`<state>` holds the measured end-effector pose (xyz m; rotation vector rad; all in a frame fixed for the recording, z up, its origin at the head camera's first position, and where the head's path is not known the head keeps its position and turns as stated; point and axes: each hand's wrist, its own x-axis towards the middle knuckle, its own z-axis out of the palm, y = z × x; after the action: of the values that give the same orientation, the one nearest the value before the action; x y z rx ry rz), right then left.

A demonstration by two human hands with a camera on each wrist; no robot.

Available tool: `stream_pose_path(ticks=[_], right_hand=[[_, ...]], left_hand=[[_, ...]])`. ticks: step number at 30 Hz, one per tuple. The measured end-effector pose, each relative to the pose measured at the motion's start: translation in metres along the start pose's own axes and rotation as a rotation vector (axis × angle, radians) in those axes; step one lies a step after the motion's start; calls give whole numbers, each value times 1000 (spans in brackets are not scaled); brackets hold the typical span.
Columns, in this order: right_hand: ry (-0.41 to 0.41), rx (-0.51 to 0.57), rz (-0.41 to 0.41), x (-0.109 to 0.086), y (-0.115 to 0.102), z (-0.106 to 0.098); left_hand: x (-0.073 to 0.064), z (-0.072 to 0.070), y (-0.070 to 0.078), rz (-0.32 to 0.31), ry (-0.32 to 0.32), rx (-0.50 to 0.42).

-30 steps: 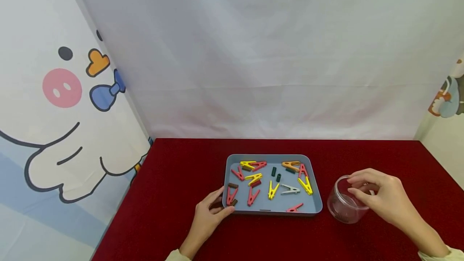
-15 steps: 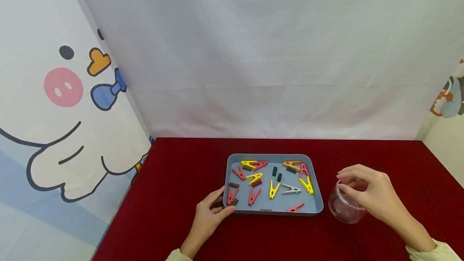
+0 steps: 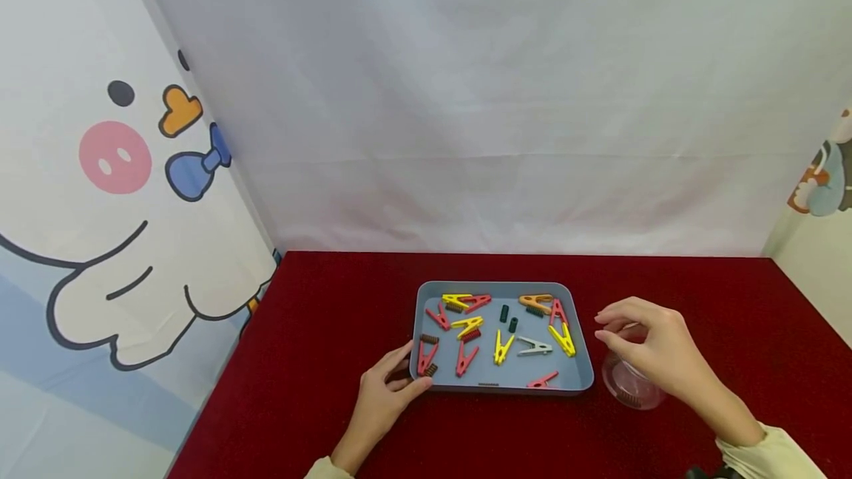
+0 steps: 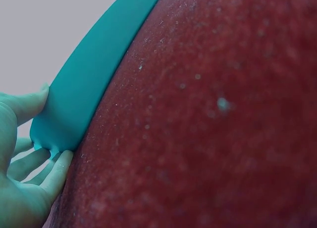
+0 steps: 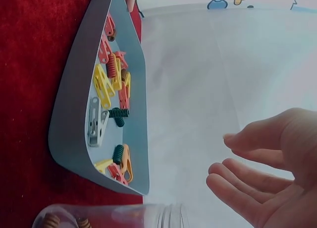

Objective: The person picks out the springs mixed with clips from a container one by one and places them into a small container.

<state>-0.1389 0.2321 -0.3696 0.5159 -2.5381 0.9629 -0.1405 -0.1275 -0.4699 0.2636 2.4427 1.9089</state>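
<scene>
My left hand (image 3: 382, 398) grips the near left corner of a shallow blue-grey tray (image 3: 482, 372); the left wrist view has thumb and fingertips against its outer wall. In the tray lie red pegs (image 3: 465, 361), yellow pegs (image 3: 502, 348), a grey peg (image 3: 535, 347) and an orange peg (image 3: 532, 301), with dark green coil springs (image 5: 118, 153) and brown coil springs (image 3: 429, 340) among them. Right of the tray stands a clear round jar (image 3: 629, 392) holding brown coils (image 5: 51, 221). Over the jar, partly hiding it, hovers my right hand (image 3: 655, 350), thumb and fingers apart with nothing between them.
A dark red cloth (image 3: 319, 331) covers the table. Behind it hangs a white curtain (image 3: 506, 131). To the left is a cloth printed with a cartoon figure (image 3: 120, 161); another print (image 3: 822, 183) shows at the right edge.
My right hand has moved left, from over the jar's mouth towards the tray's right side. My left hand stays on the tray corner, and the tray, pegs and jar stay where they were.
</scene>
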Motion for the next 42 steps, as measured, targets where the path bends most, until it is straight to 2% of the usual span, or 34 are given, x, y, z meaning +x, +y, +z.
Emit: stream_pose_path(ticks=[26,37,42], right_hand=[[-112,48,123,21,-6,38],[-133,27,113,31,-4,56],[-155,44,137,36,-6,65]], left_hand=[[0,-1,0,-20,5,-11],[0,-1,0,-11,3,-17],[0,-1,1,-5,1,-19]])
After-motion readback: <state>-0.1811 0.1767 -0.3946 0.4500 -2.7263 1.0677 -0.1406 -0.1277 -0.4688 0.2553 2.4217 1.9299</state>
